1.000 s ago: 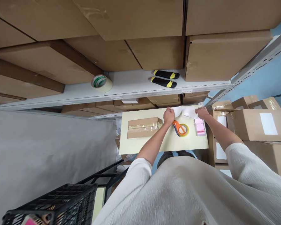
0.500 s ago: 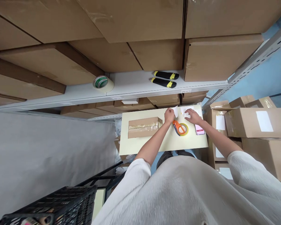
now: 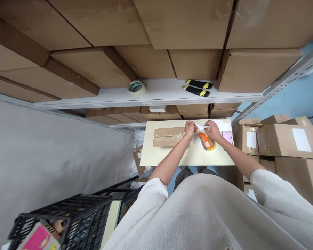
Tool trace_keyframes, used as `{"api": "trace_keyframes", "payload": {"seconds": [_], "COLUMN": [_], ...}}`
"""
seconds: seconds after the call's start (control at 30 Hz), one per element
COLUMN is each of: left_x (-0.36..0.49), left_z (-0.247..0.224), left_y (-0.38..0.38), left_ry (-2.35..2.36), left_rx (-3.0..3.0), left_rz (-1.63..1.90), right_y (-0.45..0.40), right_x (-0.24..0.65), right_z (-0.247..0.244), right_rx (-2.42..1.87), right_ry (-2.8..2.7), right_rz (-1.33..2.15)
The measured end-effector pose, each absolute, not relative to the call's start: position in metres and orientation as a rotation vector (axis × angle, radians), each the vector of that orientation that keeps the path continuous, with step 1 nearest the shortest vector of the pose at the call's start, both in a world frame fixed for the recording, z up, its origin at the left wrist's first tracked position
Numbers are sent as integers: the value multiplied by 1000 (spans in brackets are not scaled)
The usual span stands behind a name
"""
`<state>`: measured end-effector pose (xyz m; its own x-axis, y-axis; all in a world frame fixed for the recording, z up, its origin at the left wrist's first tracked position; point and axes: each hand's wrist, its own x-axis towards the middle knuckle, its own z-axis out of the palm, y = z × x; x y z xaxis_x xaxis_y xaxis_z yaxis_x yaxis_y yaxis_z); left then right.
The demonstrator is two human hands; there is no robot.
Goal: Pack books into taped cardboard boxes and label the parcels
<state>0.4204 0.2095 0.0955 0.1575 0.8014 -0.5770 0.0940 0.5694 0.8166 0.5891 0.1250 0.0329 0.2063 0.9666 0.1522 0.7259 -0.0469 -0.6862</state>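
Observation:
A small white paper (image 3: 200,126) is stretched between my two hands above the pale table (image 3: 148,158). My left hand (image 3: 190,128) pinches its left end, and my right hand (image 3: 213,130) grips the right end. Just below the paper lies an orange tape dispenser (image 3: 206,141) with a yellow roll. A taped cardboard box (image 3: 167,136) rests to the left, its right end partly behind my left hand. Beyond my right hand is a pink-screened phone (image 3: 227,137), near the table's right edge.
Over the table, a shelf (image 3: 114,95) holds large cartons, a tape roll (image 3: 137,88) and two black-yellow cutters (image 3: 197,88). Labelled boxes (image 3: 289,139) are stacked at right. A black crate (image 3: 86,222) stands at lower left.
My right hand has moved left and closed on the paper's free end. The paper now spans both hands. The whole view has shifted, showing more of the crate.

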Motion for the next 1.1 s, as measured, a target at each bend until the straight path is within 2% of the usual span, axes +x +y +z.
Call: {"api": "trace_keyframes", "payload": {"seconds": [0.2,0.4,0.7,1.1], "left_x": [365,303,224,177], "left_z": [103,111,116,85], "left_y": [223,234,246,240], "left_ry": [1273,1123,1226,1338], "left_rx": [1254,1608,1402,1419], "left_rz": [886,811,763,623], "right_y": [150,167,182,175], "right_x": [561,516,456,406], "right_z": [74,97,84,68], "right_rx": [-1753,-1663,-1715,-1955], "right_ry": [-1490,-1473,-1202,-1089], "right_rz": [677,879,869,783]}}
